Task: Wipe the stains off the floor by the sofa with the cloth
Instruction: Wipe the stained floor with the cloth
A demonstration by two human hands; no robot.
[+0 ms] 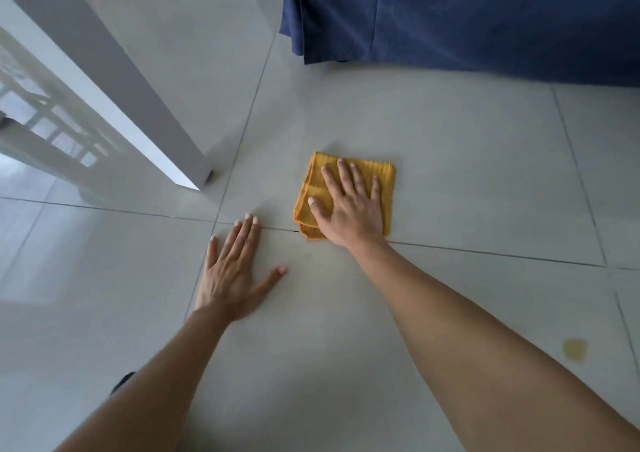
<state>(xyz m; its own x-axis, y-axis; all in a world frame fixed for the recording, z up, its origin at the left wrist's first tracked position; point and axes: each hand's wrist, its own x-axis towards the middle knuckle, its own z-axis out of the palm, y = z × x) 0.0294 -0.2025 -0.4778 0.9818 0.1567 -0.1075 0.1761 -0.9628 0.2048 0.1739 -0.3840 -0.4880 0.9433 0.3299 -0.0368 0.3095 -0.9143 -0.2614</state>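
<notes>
Closest to us there's a yellowish stain (575, 349) on the tile floor (450, 313), off to the right. Our left hand (231, 278) is spread flat on bare tile, holding nothing. A bit further out, our right hand (349, 205) is pressed flat, fingers splayed, on the folded orange cloth (382, 174). Past that hangs the blue sofa cover (467, 18), with a white table leg (114, 80) on the left.
</notes>
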